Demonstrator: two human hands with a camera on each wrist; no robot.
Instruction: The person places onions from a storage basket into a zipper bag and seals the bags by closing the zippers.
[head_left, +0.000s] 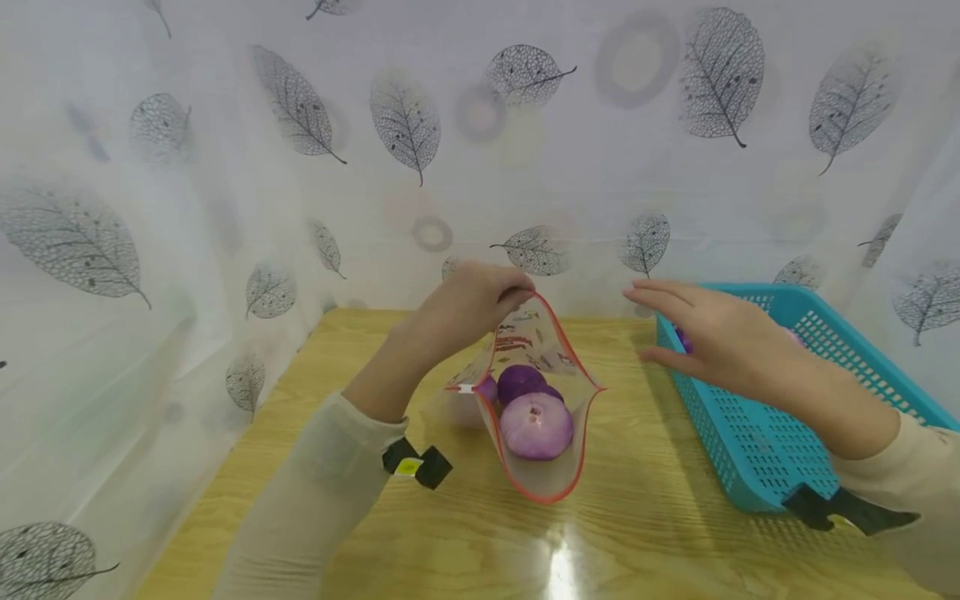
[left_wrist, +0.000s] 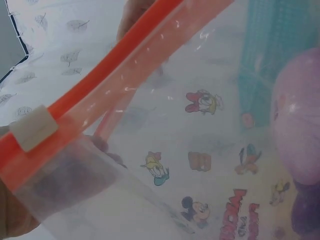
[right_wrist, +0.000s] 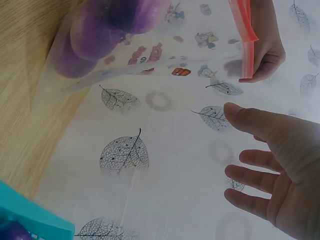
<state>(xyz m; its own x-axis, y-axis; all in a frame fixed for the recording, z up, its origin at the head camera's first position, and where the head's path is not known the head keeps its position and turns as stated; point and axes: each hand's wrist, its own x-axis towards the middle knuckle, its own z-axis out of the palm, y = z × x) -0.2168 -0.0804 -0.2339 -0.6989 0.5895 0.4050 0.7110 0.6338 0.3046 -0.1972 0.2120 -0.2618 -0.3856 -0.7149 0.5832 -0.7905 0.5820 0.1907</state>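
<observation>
A clear zip bag (head_left: 540, 483) with a red-orange rim and cartoon prints stands with its mouth spread on the table. Several purple onions lie inside, a pale one (head_left: 536, 427) in front of darker ones (head_left: 519, 382). My left hand (head_left: 468, 304) pinches the bag's far top edge. A white slider (left_wrist: 33, 127) sits on the zip strip at the bag's left corner. Fingers extended and apart, my right hand (head_left: 723, 337) hovers above the near-left side of a blue basket (head_left: 705, 442), holding nothing. In the right wrist view the thumb of this hand (right_wrist: 285, 165) points toward the bag.
The perforated basket is at the right of the wooden table (head_left: 360, 500); purple pieces (right_wrist: 12, 231) show in it, partly hidden by the right hand. A white curtain (head_left: 480, 192) with leaf prints hangs behind the table and along both sides.
</observation>
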